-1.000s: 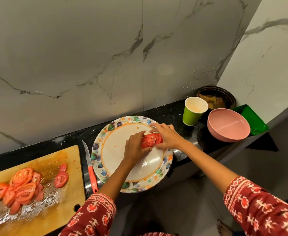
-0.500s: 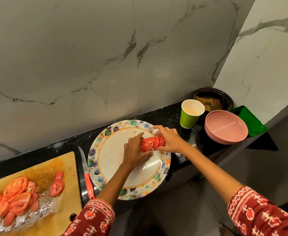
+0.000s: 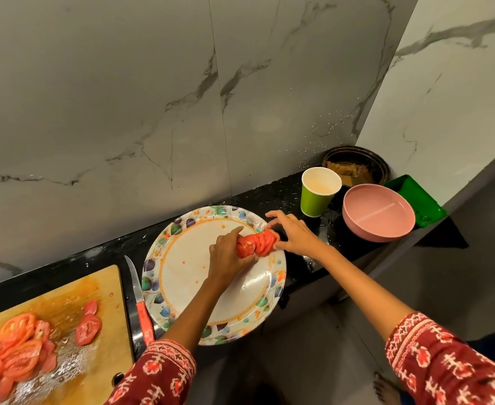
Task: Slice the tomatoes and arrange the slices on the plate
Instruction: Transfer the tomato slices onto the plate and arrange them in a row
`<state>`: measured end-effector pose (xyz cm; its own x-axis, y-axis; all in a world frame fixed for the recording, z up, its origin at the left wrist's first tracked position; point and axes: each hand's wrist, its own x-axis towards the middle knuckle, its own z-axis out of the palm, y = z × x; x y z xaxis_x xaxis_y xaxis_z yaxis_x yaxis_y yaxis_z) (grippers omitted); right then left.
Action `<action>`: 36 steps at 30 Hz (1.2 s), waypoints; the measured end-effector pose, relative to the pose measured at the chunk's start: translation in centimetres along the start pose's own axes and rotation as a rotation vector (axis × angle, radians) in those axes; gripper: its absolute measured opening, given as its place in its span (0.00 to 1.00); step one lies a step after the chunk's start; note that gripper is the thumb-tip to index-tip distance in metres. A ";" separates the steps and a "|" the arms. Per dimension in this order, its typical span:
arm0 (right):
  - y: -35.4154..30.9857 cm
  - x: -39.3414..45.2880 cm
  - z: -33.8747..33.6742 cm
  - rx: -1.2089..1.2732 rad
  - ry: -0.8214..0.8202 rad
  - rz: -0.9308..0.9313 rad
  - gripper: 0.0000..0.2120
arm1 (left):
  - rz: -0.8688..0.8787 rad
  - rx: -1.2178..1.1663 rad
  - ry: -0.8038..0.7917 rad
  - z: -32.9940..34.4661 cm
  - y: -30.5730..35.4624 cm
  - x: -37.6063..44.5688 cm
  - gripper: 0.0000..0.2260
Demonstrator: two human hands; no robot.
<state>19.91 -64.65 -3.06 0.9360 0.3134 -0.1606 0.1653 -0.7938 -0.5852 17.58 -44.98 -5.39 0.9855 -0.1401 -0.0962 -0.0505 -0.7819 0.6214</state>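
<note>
Currently I see the left hand (image 3: 226, 258) and right hand (image 3: 294, 233) grasping opposite ends of a row of red tomato slices (image 3: 258, 244) (packed together) at the round, leaf-patterned plate's (image 3: 211, 317) far right rim.

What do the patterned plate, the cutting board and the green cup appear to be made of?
Patterned plate: glossy, with glare; likely melamine or coated paper, cannot tell. Cutting board: wood, tan with visible grain, wet with juice. Green cup: probably paper, matte outside with a thin rolled rim.
</note>
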 end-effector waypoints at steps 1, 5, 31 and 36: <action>0.0 0.0 -0.1 -0.001 -0.003 -0.003 0.36 | -0.003 -0.006 -0.002 -0.1 0.0 0.0 0.36; 0.1 -0.1 -0.1 -0.020 -0.037 -0.021 0.39 | 0.001 -0.026 -0.001 -0.7 -0.7 -0.4 0.40; -0.8 0.8 0.5 -0.075 -0.064 -0.060 0.41 | 0.003 -0.104 0.092 -2.1 -2.6 -2.0 0.30; -1.1 0.9 0.8 -0.083 -0.063 -0.084 0.34 | -0.007 -0.091 0.099 -2.1 -2.9 -2.1 0.31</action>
<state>20.34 -63.09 -3.23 0.8969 0.4103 -0.1649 0.2698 -0.8031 -0.5312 16.05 -41.11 -5.35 0.9972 -0.0703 -0.0263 -0.0328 -0.7235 0.6895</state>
